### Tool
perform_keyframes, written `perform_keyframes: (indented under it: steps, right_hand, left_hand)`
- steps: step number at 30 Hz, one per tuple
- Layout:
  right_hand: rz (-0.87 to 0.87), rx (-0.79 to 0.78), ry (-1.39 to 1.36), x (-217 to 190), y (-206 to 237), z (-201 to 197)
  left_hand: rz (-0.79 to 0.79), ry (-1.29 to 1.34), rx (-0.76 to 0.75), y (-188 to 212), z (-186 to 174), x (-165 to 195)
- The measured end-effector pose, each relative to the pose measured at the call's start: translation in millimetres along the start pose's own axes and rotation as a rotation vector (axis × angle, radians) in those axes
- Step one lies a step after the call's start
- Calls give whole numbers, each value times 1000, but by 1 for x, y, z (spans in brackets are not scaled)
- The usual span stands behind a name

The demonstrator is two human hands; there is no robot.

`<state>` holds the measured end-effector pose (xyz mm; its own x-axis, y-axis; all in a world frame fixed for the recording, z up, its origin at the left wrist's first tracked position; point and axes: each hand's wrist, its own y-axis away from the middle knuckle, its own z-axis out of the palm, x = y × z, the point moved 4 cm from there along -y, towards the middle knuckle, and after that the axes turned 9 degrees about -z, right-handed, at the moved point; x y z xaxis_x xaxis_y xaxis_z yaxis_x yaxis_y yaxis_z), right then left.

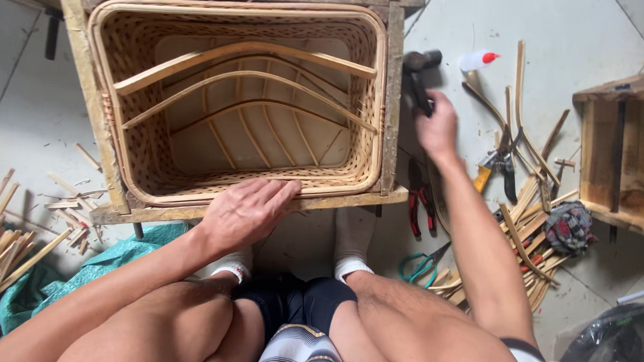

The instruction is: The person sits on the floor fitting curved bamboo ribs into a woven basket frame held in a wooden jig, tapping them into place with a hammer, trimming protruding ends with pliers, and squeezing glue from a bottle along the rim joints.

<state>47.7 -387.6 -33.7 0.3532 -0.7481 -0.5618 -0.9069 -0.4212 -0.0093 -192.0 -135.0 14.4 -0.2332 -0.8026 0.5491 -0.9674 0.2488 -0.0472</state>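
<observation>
a woven basket [234, 103] is seated inside a wooden frame [392, 96] on the tiled floor [17, 106], with curved bamboo strips [246, 78] bent across its inside. the left hand [247, 212] is laid flat on the near rim of the basket, fingers held together and extended. the right hand [436, 124] is closed around the handle of a hammer [418, 74], just beside the frame's right side. red-handled pliers [418, 201] are lying between the right forearm and the frame. green-handled scissors [422, 265] are seen near the right knee. a small white bottle with a red cap [478, 60], loose bamboo slats [529, 214] and a wooden box [628, 153] are spread further right.
</observation>
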Motion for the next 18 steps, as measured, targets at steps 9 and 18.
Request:
perform_keyframes:
  steps: [9, 18]
  right_hand:
    - [57, -175, -337, -53, 145, -99]
    - [-599, -414, -113, -85, 153, -49]
  left_hand:
    - [18, 26, 26, 0, 6, -6]
    - [9, 85, 104, -4, 5, -11]
